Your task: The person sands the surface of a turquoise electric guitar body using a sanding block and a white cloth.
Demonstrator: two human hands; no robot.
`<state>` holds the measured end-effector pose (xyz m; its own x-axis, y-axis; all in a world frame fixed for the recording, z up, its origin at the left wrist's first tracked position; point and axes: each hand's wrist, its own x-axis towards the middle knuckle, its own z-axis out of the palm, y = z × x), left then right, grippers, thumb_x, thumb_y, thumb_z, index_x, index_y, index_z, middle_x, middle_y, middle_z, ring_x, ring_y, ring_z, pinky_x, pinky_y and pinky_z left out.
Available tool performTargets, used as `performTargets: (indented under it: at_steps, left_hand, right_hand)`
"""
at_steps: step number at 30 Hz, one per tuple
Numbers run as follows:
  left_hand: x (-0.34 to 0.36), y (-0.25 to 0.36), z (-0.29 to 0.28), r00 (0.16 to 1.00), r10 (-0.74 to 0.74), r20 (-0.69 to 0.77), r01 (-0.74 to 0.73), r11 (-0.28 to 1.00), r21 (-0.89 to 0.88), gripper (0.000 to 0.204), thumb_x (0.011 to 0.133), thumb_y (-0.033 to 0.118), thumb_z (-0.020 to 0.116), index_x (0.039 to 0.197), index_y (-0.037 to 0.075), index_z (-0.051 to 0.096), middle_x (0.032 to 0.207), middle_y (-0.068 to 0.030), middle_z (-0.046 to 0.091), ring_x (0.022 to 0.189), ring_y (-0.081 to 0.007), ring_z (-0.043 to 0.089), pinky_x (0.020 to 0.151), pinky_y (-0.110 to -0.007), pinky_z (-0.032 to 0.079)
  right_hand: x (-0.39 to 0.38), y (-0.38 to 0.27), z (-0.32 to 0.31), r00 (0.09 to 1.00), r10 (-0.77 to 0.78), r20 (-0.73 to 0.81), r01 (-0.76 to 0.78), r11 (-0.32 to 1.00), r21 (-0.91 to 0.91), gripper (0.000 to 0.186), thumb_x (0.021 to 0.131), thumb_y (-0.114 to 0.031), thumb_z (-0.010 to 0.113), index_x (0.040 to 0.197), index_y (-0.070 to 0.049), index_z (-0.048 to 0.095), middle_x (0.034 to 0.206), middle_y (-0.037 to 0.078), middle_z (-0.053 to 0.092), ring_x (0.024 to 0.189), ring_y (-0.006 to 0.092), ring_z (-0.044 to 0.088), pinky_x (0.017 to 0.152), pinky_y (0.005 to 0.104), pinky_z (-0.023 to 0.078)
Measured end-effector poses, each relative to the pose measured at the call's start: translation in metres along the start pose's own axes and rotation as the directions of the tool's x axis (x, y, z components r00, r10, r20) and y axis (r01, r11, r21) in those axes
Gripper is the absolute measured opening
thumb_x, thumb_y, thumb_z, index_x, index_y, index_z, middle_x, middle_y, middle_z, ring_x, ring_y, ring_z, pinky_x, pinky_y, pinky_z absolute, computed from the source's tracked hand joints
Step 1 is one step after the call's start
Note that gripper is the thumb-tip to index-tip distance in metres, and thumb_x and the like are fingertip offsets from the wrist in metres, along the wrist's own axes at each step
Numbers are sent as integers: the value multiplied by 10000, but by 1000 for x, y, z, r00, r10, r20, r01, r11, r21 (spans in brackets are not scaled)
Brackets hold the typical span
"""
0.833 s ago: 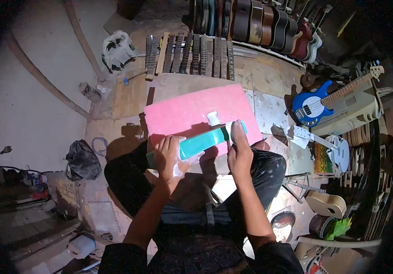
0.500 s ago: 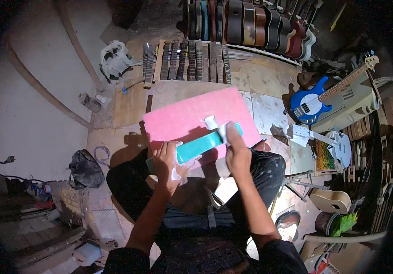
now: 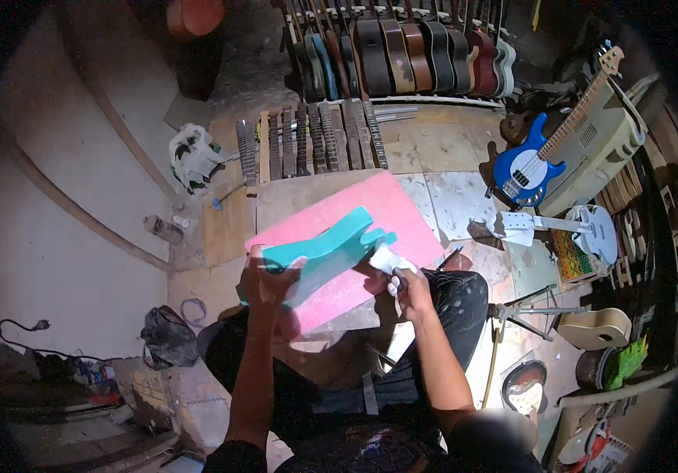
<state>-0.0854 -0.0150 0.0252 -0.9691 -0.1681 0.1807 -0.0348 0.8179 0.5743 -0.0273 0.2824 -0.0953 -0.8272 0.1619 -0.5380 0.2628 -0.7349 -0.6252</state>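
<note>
A teal guitar body (image 3: pixel 319 248) is raised at a tilt over a pink board (image 3: pixel 386 201) in front of me. My left hand (image 3: pixel 268 280) is closed round the left end of the teal body, its thumb against the piece. My right hand (image 3: pixel 410 292), lower and to the right, has its fingers curled round a white pad or cloth (image 3: pixel 386 258), close to the cutaway end of the body. I cannot tell whether the pad touches the body. White residue is on my right fingers.
Guitar necks (image 3: pixel 315 138) lie in a row beyond the board, before racked guitars (image 3: pixel 394 55). A blue bass (image 3: pixel 528 173), a white guitar (image 3: pixel 595 236), a natural guitar body (image 3: pixel 595 327) and a metal stand (image 3: pixel 512 315) sit rightward. A black bag (image 3: pixel 165 335) lies left.
The teal body has turned from its narrow edge to show its broad face. My left hand moved left and up; my right hand moved down from the body's top end with the white pad.
</note>
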Motion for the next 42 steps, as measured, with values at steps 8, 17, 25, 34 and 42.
performTargets:
  at_steps: [8, 17, 25, 34, 42]
  left_hand:
    - [27, -21, 15, 998, -11, -64, -6, 966, -259, 559, 769, 422, 938, 1029, 4, 673, 881, -152, 754, 806, -266, 729, 750, -404, 568]
    - [32, -16, 16, 987, 60, -150, -88, 979, -186, 470, 816, 341, 935, 996, 7, 659, 834, -125, 729, 752, -218, 699, 720, -377, 554]
    - [33, -19, 17, 987, 44, -155, -72, 981, -179, 505, 805, 377, 938, 1010, 6, 662, 843, -132, 732, 768, -229, 705, 731, -377, 557]
    - [14, -13, 10, 995, 6, -104, -24, 985, -169, 538, 763, 426, 933, 1034, 29, 694, 913, -177, 767, 843, -336, 759, 796, -426, 589]
    - [-37, -23, 30, 980, 125, -154, -136, 989, -63, 626, 725, 495, 947, 1050, 37, 670, 944, -169, 710, 871, -352, 706, 783, -467, 552]
  right_hand:
    - [-6, 10, 12, 993, -8, 118, 6, 1000, 19, 233, 984, -85, 734, 1203, -30, 678, 943, 23, 712, 732, 111, 648, 617, 273, 542]
    - [-18, -4, 24, 996, -86, 29, 90, 984, -153, 247, 971, -162, 776, 1181, -70, 685, 942, 21, 719, 747, 122, 662, 619, 282, 539]
    - [-5, 12, 14, 988, -156, -20, 154, 985, -77, 227, 937, -149, 766, 1124, -42, 693, 1000, 40, 729, 862, 141, 684, 762, 308, 555]
    - [2, 24, 9, 952, -304, -26, 301, 950, -86, 81, 896, -44, 635, 971, -20, 621, 988, 97, 717, 851, 185, 669, 796, 335, 545]
    - [-45, 27, 41, 946, -245, 212, 320, 809, -493, 352, 866, -54, 772, 1166, -71, 587, 855, -12, 594, 709, 103, 571, 636, 291, 482]
